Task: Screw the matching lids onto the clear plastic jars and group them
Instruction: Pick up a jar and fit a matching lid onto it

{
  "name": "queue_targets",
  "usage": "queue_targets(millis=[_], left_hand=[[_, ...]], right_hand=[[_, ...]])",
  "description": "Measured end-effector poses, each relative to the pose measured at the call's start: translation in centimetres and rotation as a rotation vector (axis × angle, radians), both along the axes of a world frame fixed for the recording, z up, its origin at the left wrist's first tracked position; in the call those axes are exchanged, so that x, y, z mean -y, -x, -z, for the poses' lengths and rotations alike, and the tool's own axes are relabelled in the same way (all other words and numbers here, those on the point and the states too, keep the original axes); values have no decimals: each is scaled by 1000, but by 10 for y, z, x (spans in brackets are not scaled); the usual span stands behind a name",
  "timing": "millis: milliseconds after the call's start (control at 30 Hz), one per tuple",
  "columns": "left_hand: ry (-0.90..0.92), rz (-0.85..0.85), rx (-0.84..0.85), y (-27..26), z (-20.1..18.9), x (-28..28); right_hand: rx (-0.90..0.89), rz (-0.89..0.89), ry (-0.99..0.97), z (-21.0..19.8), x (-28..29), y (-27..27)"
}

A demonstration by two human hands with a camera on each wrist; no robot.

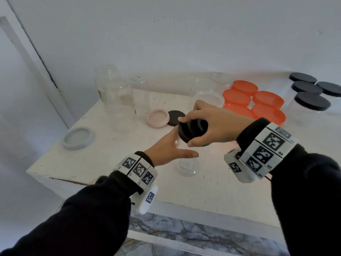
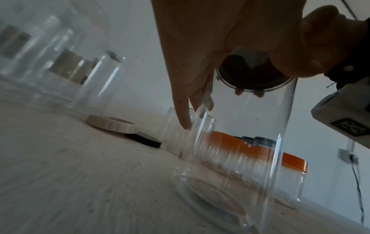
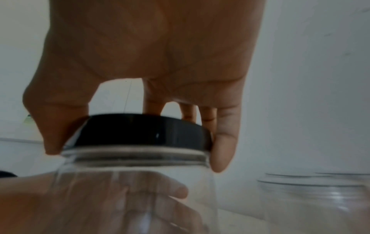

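A clear plastic jar [image 1: 187, 166] stands near the table's front edge, its base showing below my hands. My left hand [image 1: 184, 147] grips its body, thumb on the near side and fingers on the far side; those fingers [image 2: 184, 117] lie along the jar [image 2: 250, 142] wall. My right hand [image 1: 188, 132] comes from above and curls its thumb and fingers round a black lid [image 1: 192, 131]. In the right wrist view the black lid [image 3: 144, 131] sits on the jar [image 3: 136, 182] neck, with the thread ring visible just below it.
Loose on the white table [image 1: 96, 159] lie a pink lid [image 1: 157, 118], a black lid [image 1: 176, 117] and a grey-blue lid [image 1: 78, 138]. Tall open jars [image 1: 118, 100] stand at the back left, open jars [image 1: 208, 97] behind my right hand. Orange-lidded jars [image 1: 258, 100] and black-lidded jars [image 1: 310, 91] are grouped at the right.
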State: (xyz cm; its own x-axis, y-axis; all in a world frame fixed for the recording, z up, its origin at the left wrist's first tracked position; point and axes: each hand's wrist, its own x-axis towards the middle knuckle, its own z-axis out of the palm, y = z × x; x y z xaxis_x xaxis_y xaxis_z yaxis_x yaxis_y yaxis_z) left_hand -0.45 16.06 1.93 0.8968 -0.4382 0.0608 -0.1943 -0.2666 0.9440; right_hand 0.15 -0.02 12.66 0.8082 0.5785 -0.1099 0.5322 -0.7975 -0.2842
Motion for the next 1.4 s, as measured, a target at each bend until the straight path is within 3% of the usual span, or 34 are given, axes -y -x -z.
queue_targets(millis=[233, 567, 767, 900, 1200, 1400], left_hand=[[-73, 101, -21, 0, -6, 46], [54, -28, 287, -22, -31, 127], [46, -77, 429, -47, -24, 179], [-82, -63, 582, -61, -13, 211], [-688, 15, 451, -72, 3, 250], [-773, 13, 436, -75, 6, 249]], right_hand=[[-15, 47, 7, 2, 65, 16], [-21, 142, -34, 5, 179, 34], [-2, 177, -64, 10, 235, 36], [23, 219, -69, 14, 268, 34], [94, 326, 25, 26, 334, 12], [228, 420, -36, 46, 353, -9]])
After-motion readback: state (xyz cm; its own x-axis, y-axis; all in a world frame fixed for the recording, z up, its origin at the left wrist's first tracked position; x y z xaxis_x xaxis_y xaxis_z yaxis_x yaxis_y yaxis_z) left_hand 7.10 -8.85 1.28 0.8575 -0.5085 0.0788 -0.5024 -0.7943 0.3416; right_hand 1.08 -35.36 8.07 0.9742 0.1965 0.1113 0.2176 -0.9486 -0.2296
